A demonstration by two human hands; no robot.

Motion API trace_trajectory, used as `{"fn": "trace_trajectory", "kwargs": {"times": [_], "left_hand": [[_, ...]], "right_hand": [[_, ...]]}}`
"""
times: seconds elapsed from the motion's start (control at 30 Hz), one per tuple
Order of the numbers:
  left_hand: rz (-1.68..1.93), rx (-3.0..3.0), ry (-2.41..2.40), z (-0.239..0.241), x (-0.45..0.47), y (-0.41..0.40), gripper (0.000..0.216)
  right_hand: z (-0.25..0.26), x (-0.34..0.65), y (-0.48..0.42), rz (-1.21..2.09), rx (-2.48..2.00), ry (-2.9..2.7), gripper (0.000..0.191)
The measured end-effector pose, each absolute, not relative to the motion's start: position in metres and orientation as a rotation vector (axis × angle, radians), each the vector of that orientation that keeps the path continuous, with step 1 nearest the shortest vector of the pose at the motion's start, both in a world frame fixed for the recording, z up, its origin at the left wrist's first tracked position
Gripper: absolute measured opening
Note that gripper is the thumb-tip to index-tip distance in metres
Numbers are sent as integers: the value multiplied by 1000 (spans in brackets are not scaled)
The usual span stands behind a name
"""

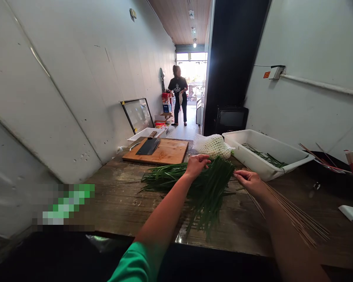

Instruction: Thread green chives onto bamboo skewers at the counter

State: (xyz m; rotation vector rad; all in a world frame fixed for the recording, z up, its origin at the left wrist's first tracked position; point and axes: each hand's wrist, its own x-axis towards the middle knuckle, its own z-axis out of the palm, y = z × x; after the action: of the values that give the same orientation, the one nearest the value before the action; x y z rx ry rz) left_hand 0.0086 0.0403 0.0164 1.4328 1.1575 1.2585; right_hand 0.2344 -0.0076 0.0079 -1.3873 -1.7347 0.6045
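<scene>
Long green garlic chives (210, 196) lie in a heap on the dark wooden table, some fanned toward me, others pointing left. My left hand (196, 165) is closed, its fingertips pinched at the upper edge of the bunch; the exact stalks between them are hard to see. At the right end of the bunch, my right hand (251, 182) pinches what looks like the tip of a thin bamboo skewer. Several more bamboo skewers (294, 211) lie slantwise under and beside my right forearm.
Behind the chives stands a cutting board (173, 150) with a cleaver (148, 146) on it. A foam-netted bundle (213, 145) lies between the board and a white plastic tub (270, 166) holding some chives. A person (179, 92) stands far back near the doorway.
</scene>
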Motion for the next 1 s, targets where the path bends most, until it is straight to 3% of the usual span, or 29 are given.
{"fn": "trace_trajectory", "kwargs": {"times": [0.13, 0.33, 0.53, 1.0], "left_hand": [[1312, 1410, 1175, 13, 8, 44, 29], [1420, 1323, 1083, 14, 8, 45, 11], [1459, 1357, 1021, 14, 9, 42, 21], [1486, 1442, 1104, 13, 13, 41, 23]], "right_hand": [[6, 236, -7, 589, -1370, -1754, 32], [9, 234, -9, 581, -1377, -1769, 33], [10, 233, -9, 572, -1370, -1764, 33], [11, 232, -11, 600, -1334, -1782, 33]]}}
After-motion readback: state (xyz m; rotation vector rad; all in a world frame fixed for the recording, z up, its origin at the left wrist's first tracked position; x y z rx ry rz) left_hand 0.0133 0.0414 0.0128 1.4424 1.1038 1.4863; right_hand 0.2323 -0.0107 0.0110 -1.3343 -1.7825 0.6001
